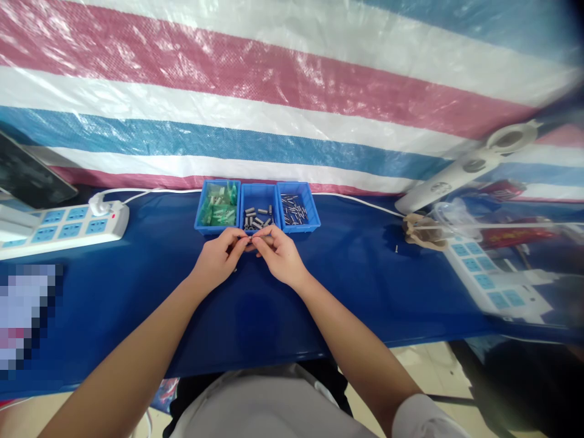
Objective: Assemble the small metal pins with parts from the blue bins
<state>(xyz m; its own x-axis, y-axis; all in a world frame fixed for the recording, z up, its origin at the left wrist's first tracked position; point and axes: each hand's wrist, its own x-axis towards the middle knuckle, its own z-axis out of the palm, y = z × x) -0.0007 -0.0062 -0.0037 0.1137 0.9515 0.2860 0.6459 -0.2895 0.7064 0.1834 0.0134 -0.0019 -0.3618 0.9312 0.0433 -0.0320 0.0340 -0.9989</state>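
Observation:
My left hand (223, 255) and my right hand (279, 254) meet fingertip to fingertip just in front of the bins. Both are closed in a pinch around something small, mostly hidden by the fingers, which I cannot make out. Right behind them is the middle blue bin (258, 198), with short metal cylinders (250, 218) at its near end. The left blue bin (199, 213) holds green and clear plastic bags (219, 207) of small parts. Thin metal pieces like screws or pins (295, 210) lie in the right blue bin (314, 217).
A white power strip (119, 220) with a plug stands at the left, another power strip (469, 264) at the right. Near a crumpled brown wrapper (424, 231) lies a small screw (396, 249). A striped plastic sheet (274, 91) hangs behind the blue table (365, 286).

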